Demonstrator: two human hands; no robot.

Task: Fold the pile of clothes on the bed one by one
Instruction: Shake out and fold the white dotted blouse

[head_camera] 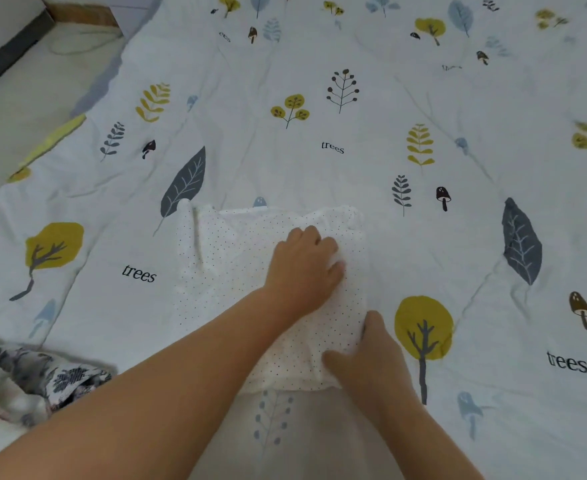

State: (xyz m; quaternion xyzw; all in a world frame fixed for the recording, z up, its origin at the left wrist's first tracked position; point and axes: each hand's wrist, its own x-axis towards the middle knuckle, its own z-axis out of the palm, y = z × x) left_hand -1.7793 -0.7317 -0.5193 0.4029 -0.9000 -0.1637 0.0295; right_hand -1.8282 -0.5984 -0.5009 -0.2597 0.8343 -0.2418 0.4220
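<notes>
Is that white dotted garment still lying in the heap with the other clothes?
No, the white dotted garment lies apart on the bedspread under both hands, while the pile sits at the lower left.

— Where does the single head view look from?
— From above the bed [319, 98], facing forward and down along both forearms.
— How near?
— Close: the hands [305, 268] sit low in the middle of the wide frame, bedding stretching beyond them, a strip of floor [25, 98] far to their left.
— Any second view?
— None shown, so nothing is shared.
</notes>
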